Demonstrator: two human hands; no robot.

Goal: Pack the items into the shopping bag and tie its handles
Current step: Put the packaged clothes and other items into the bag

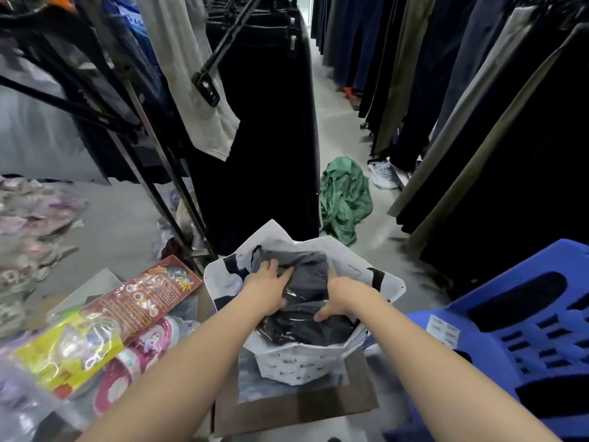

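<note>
Packing step judged underway: left hand (271, 287) and right hand (334, 299), apart, pressed flat on wrapped dark garments (306, 301) inside white shopping bag (287, 365), lower centre. Next: handles, not clearly seen, to be found and tied.

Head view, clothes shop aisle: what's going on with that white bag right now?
A person is packing a white shopping bag that stands open in a cardboard box. Both hands are inside its mouth: the left hand and the right hand press down on dark folded clothes in clear plastic wrap. The bag looks nearly full, and its handles are not tied yet. Packaged toys lie to the left, and a blue plastic basket sits to the right.
</note>
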